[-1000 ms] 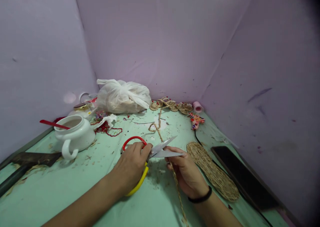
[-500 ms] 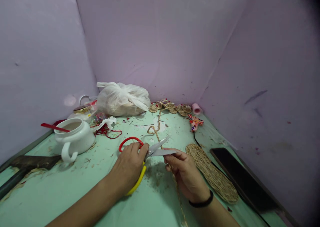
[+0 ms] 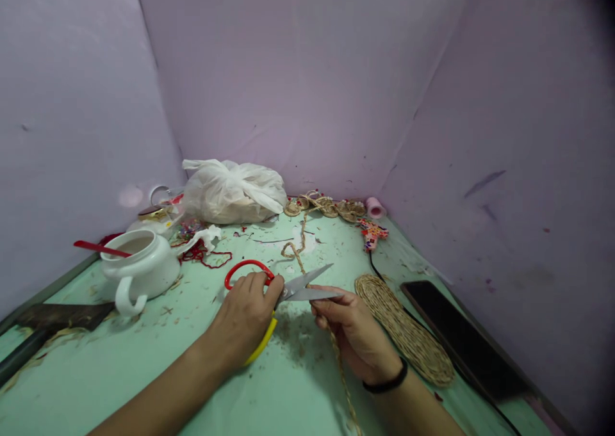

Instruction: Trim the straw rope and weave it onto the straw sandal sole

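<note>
Handling this braided straw cord (image 3: 341,373), which meets the scissors (image 3: 298,283) at their parted blades, should feel light, limp and rough; pinch it close beside the scissors. Left hand (image 3: 246,317) wraps the handles; right hand (image 3: 354,333), fingertips closed, grips cord beside the blades.

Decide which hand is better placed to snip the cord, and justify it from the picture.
Probably the left: the left hand holds the scissors, open and close to the cord, while the right hand pinches that cord.
</note>
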`<action>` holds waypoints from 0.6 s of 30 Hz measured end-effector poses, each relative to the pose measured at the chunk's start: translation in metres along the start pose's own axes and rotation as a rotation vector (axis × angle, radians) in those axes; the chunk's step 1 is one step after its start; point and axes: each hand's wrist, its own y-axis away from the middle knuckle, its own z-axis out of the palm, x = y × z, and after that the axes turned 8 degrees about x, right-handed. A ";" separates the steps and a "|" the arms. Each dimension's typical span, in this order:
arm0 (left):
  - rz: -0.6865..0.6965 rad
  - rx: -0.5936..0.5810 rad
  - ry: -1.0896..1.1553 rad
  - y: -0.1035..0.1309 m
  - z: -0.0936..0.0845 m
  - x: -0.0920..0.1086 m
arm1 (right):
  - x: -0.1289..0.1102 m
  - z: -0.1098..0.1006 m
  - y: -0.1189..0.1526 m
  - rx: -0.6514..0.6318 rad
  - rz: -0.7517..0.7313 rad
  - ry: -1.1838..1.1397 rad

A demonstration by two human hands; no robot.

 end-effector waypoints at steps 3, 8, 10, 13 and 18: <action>0.015 -0.026 0.009 -0.001 -0.001 -0.001 | -0.002 0.000 0.000 -0.009 -0.012 -0.015; 0.007 -0.111 0.070 -0.002 -0.003 -0.003 | -0.007 -0.002 -0.002 -0.010 0.014 -0.027; -0.015 -0.148 0.112 -0.001 -0.003 -0.003 | -0.007 -0.003 -0.003 -0.028 0.009 -0.024; -0.044 -0.182 0.178 -0.001 -0.001 -0.002 | -0.005 -0.003 -0.003 -0.065 -0.017 -0.016; -0.039 -0.192 0.178 -0.001 -0.001 -0.003 | -0.003 -0.004 -0.003 -0.075 -0.037 -0.012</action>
